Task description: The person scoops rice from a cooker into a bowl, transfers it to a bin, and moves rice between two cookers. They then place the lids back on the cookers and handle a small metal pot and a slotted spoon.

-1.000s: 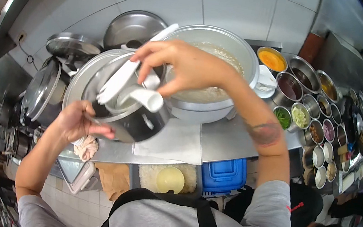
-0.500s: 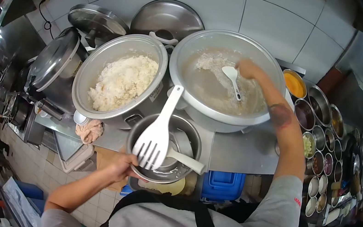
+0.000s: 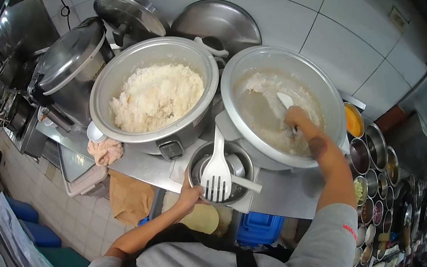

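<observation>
My left hand (image 3: pixel 190 193) is closed on the rim of a metal pot (image 3: pixel 195 165) held low at the counter's front edge. A white slotted spatula (image 3: pixel 216 175) and another light-handled utensil (image 3: pixel 246 183) lie in that pot. Inside the right cooker (image 3: pixel 241 55), my right hand (image 3: pixel 298 118) is closed on a white rice paddle (image 3: pixel 285 100); its handle is mostly hidden by the hand. Rice residue lines the bottom of this cooker. The left cooker (image 3: pixel 99 101) holds a mound of white rice (image 3: pixel 158 96).
Lids (image 3: pixel 218 22) lean on the tiled wall behind. A pressure cooker (image 3: pixel 66 58) stands left, near a crumpled cloth (image 3: pixel 105 151). Metal bowls of ingredients (image 3: pixel 353 120) line the right. Below the counter are a blue container (image 3: pixel 260 228) and brown paper (image 3: pixel 130 196).
My right hand has reached down and taken hold of the paddle, which was lying loose in the right cooker. My left hand and the pot have moved right and nearer the counter.
</observation>
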`<state>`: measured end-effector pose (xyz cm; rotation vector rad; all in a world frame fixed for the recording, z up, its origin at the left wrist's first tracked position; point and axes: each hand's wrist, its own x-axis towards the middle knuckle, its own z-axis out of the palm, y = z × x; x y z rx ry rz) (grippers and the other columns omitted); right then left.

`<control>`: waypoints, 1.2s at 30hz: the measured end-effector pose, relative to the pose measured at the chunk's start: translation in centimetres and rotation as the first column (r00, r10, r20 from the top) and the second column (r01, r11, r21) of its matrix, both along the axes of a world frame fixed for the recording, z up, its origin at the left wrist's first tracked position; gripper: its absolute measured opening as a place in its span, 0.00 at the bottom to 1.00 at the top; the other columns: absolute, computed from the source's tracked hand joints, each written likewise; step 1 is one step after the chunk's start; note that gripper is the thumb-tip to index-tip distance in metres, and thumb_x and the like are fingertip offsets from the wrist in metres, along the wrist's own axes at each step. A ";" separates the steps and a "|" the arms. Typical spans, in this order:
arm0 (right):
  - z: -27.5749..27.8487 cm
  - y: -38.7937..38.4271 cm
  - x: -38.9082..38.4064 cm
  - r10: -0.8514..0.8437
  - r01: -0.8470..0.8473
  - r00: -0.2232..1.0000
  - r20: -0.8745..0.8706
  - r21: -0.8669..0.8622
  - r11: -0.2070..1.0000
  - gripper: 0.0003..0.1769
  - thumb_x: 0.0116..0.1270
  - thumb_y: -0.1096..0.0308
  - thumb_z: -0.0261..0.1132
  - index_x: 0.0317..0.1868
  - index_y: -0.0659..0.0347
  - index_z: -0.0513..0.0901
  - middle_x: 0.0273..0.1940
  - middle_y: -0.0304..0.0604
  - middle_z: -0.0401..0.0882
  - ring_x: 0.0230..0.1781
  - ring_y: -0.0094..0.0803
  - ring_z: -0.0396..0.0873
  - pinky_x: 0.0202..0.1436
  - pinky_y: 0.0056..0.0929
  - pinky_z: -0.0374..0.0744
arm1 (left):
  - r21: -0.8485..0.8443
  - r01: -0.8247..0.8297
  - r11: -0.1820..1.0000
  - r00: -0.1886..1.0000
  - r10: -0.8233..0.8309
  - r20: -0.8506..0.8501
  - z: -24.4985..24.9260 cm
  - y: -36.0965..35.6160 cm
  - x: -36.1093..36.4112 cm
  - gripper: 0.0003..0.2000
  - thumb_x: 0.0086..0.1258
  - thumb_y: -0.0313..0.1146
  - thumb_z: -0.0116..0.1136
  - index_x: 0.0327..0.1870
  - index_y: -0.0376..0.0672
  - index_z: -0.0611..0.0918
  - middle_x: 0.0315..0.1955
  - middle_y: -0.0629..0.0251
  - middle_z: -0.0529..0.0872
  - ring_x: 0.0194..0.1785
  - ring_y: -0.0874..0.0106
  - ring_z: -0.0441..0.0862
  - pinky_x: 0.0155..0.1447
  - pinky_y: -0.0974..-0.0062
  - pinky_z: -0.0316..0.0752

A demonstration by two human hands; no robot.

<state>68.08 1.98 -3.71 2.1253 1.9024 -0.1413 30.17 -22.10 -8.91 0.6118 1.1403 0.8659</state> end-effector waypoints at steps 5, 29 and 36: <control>4.8 1.1 3.7 0.248 -0.250 0.968 0.031 0.153 0.956 0.14 0.61 0.67 0.54 0.33 0.68 0.84 0.36 0.61 0.82 0.37 0.56 0.82 0.41 0.50 0.78 | 0.012 -0.137 0.991 0.989 0.136 0.057 -5.1 0.6 0.1 0.43 0.55 0.13 0.40 0.73 0.61 0.47 0.56 0.51 0.73 0.45 0.54 0.83 0.33 0.57 0.88; 7.3 -20.3 -26.1 0.724 -0.697 0.689 -0.032 0.245 0.674 0.13 0.57 0.76 0.58 0.43 0.67 0.82 0.40 0.51 0.75 0.41 0.48 0.77 0.43 0.44 0.78 | 0.096 0.293 0.951 0.919 -0.252 -0.305 -8.0 -5.2 -13.7 0.24 0.66 0.29 0.50 0.66 0.42 0.68 0.53 0.57 0.76 0.36 0.73 0.81 0.38 0.76 0.76; 3.7 -12.2 -25.7 0.741 -0.727 0.669 -0.056 0.153 0.669 0.09 0.57 0.73 0.58 0.29 0.67 0.84 0.37 0.53 0.83 0.33 0.48 0.84 0.36 0.41 0.83 | 0.261 0.472 0.842 0.800 -0.284 -0.528 -6.9 -5.0 -15.3 0.22 0.64 0.27 0.51 0.60 0.37 0.73 0.54 0.49 0.78 0.48 0.62 0.81 0.49 0.71 0.76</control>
